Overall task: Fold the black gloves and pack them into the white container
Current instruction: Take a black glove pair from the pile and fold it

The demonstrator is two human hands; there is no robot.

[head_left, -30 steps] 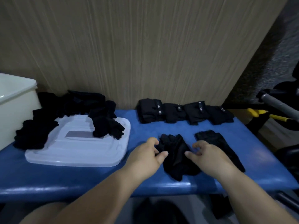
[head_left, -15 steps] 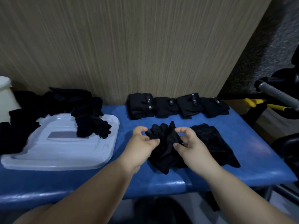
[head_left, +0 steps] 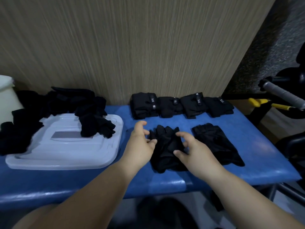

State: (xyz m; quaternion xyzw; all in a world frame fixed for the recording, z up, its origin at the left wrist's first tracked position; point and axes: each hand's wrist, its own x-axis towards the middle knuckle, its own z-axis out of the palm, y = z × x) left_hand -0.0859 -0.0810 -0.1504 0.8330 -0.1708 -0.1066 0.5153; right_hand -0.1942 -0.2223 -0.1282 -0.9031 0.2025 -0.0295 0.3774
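A person's left hand [head_left: 142,142] pinches the left edge of a bunched black glove [head_left: 165,146] near the front of the blue counter [head_left: 255,169]. The right hand [head_left: 191,151] arches over the glove's right side, thumb and forefinger spread and touching the cloth; whether it grips cannot be told. The limp fabric could spring open or slide on the smooth padded top if the fold is let go before it is pressed flat, and a loose bundle would likely pack badly. Just to the right lies a second glove [head_left: 214,142], flat and close enough for the right wrist to drag it along. To the left sits a translucent lid [head_left: 66,156] with one crumpled glove [head_left: 94,128] on it. Farther back, four folded gloves [head_left: 193,104] line the wood-grain wall. A heap of unfolded gloves [head_left: 69,101] lies far left, beside the white container [head_left: 6,100], of which only a corner shows at the frame's edge. Packing would mean reaching across lid and heap.
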